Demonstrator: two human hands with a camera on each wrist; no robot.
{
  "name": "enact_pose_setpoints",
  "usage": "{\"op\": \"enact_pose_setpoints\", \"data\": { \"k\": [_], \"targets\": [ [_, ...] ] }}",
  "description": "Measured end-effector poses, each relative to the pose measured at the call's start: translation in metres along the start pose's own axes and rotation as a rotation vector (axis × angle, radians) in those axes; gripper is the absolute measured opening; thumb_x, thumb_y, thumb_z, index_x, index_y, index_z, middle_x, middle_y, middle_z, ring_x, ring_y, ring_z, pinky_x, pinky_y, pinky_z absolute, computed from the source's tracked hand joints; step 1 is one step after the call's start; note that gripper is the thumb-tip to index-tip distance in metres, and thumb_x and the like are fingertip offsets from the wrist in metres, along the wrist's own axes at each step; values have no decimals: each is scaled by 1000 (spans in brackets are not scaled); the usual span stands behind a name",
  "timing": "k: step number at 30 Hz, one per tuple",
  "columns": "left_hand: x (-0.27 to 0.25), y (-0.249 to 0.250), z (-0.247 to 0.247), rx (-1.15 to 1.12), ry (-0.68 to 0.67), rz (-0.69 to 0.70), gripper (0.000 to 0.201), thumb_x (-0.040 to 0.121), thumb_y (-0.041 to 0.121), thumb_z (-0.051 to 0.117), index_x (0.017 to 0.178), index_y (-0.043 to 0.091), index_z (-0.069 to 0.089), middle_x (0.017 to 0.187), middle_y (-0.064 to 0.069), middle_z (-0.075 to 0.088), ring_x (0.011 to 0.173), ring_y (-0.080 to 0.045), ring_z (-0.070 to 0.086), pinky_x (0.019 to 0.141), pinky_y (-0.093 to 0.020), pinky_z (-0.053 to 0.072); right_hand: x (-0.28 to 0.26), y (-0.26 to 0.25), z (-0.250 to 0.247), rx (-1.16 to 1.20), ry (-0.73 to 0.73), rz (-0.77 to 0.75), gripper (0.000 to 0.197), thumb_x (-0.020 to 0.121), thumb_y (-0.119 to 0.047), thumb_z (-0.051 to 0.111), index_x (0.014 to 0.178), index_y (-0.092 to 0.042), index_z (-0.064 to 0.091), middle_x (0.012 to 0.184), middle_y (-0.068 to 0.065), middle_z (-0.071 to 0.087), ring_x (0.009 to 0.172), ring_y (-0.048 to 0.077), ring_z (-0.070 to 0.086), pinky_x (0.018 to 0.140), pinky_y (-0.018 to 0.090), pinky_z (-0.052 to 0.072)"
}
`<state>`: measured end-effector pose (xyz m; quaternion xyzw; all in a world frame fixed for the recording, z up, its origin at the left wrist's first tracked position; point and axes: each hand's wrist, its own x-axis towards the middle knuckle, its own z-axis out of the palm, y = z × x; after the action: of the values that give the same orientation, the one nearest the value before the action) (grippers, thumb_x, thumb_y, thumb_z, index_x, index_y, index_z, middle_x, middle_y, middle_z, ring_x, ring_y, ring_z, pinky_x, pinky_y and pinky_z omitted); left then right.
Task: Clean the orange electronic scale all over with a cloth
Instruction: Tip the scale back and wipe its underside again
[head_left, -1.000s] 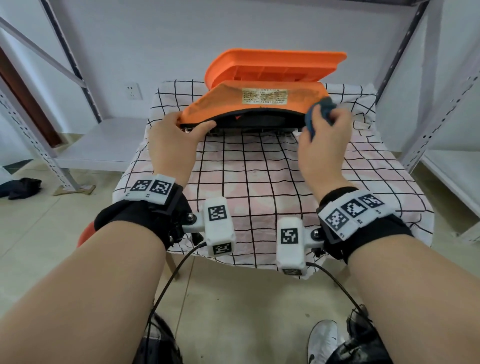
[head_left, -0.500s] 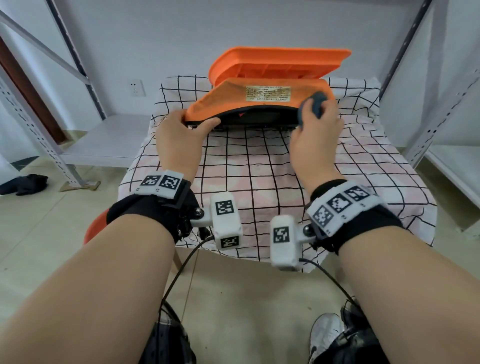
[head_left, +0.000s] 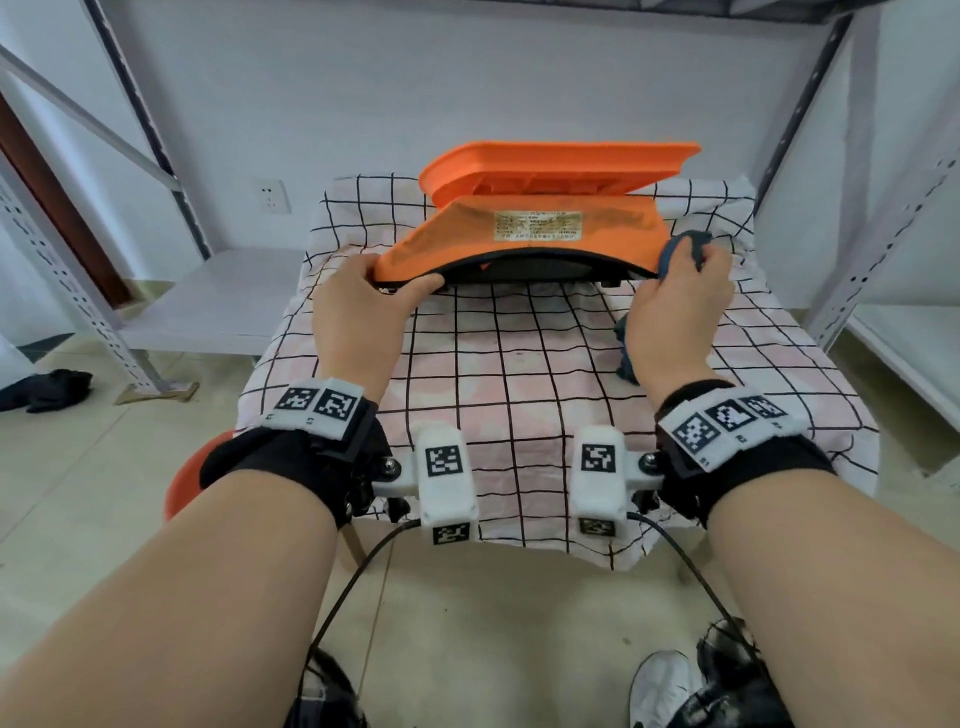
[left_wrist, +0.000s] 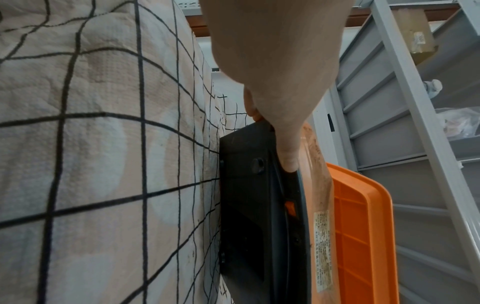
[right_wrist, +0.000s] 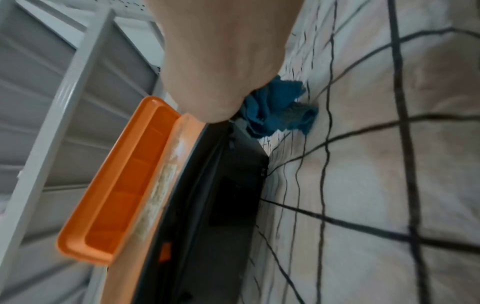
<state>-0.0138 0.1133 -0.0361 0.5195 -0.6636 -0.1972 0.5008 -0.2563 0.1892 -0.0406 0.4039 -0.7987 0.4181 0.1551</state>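
Note:
The orange electronic scale (head_left: 524, 234) stands tilted up on the checked tablecloth (head_left: 519, 374), its black underside (left_wrist: 249, 205) facing me and its orange weighing pan (head_left: 556, 166) behind. My left hand (head_left: 363, 296) grips the scale's near left corner, thumb (left_wrist: 288, 152) along the black rim. My right hand (head_left: 680, 296) holds a bunched blue cloth (head_left: 680, 249) against the scale's right end. Part of the cloth (right_wrist: 278, 109) hangs below the palm, onto the tablecloth. A yellowed label (head_left: 537, 225) sits on the scale's orange side.
Grey metal shelving uprights (head_left: 878, 208) stand to the right and left (head_left: 62, 270) of the small table. A low grey shelf board (head_left: 208, 306) lies left of it. A dark rag (head_left: 47, 389) lies on the floor at far left. My shoe (head_left: 660, 686) shows below.
My right hand has slid the blue cloth rightwards along the scale's orange side to its right end. The left hand keeps its grip on the left corner.

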Motion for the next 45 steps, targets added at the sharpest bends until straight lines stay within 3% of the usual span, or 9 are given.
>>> {"op": "enact_pose_setpoints", "data": {
  "k": [4,9,18,23,25,31,40,43,45],
  "targets": [
    [0,2,0,-17,25,-41,46,69,54,73,98,20,64,83,3,65,81,-19,60,75,-37,50,-16,-14,3,-85,-59,-103,53,90,-7,44,142,-3,32,147,19,23,114,39,36,103,40,30],
    [0,5,1,-5,36,-60,53,68,57,73,102,17,64,84,3,65,82,-19,61,74,-35,49,-25,-20,5,-17,-102,-401,51,85,1,49,136,-9,45,145,15,32,116,38,37,101,39,32],
    [0,6,-1,24,24,-44,53,69,56,73,102,15,63,85,-1,65,82,-21,60,73,-36,49,6,-13,4,43,-16,-55,51,89,-6,37,139,-13,41,146,5,33,111,30,40,72,17,13],
    [-1,7,-2,9,19,-53,55,69,55,74,105,15,63,85,2,64,83,-19,60,74,-35,49,-5,-22,4,22,-89,-465,60,83,-1,42,142,-14,38,151,3,31,134,24,30,89,15,14],
    [-1,7,-2,9,15,-53,55,69,54,74,106,15,63,86,3,63,83,-18,59,72,-31,47,1,-19,-2,36,-120,-514,62,83,1,42,143,-15,38,152,1,32,136,20,29,91,18,16],
    [-3,7,-2,24,9,-45,57,70,54,73,107,13,62,86,1,63,83,-19,59,71,-31,46,11,-1,0,-48,-80,-300,65,80,-3,37,142,-23,34,153,-6,28,100,28,48,69,22,13],
    [-3,7,0,-20,20,-78,53,68,55,74,103,16,62,83,1,63,83,-21,60,75,-38,50,-2,-27,2,-35,-152,-480,64,87,-3,40,146,-24,31,155,-6,23,114,25,39,95,24,27],
    [-3,6,0,-51,30,-88,53,67,53,75,103,17,62,85,1,64,84,-20,61,78,-39,51,14,-6,2,-6,-103,-368,68,82,-4,36,146,-27,28,155,-9,23,111,23,46,79,16,19],
    [-3,6,0,-61,29,-87,51,66,53,76,102,19,63,87,1,66,85,-19,61,80,-39,51,19,3,1,36,-103,-212,60,83,-6,33,141,-21,34,147,-3,36,103,28,47,68,21,17]
  ]
}}
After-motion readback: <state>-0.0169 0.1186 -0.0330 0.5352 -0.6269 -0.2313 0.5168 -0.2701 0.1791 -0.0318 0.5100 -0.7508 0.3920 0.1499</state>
